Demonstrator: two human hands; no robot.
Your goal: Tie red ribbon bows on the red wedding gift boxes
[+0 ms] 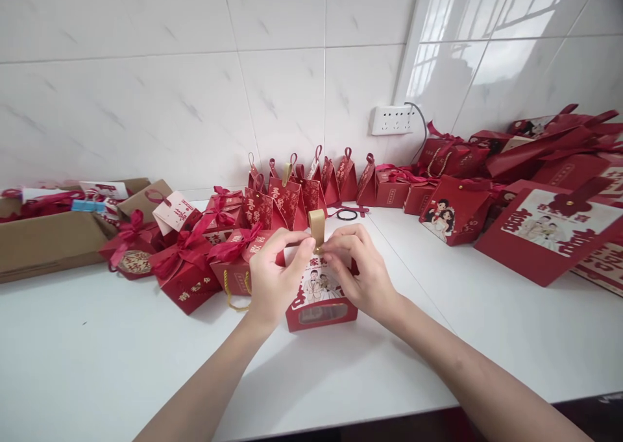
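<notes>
From my remote seat I see the left hand (277,270) pinching the gold loop (316,226) atop a red gift box (318,294), while the right hand (363,270), fingers bent narrow, hides its upper right side (whether those fingertips grip anything, I cannot tell). The box stands on a glossy white table (418,377); behind rises a veined, tiled wall (146,104).

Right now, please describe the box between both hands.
Below the tiled wall is a white table. Between the left hand and right hand stands a red box; its long rounded window, low in front, sets it apart from its neighbours.
</notes>
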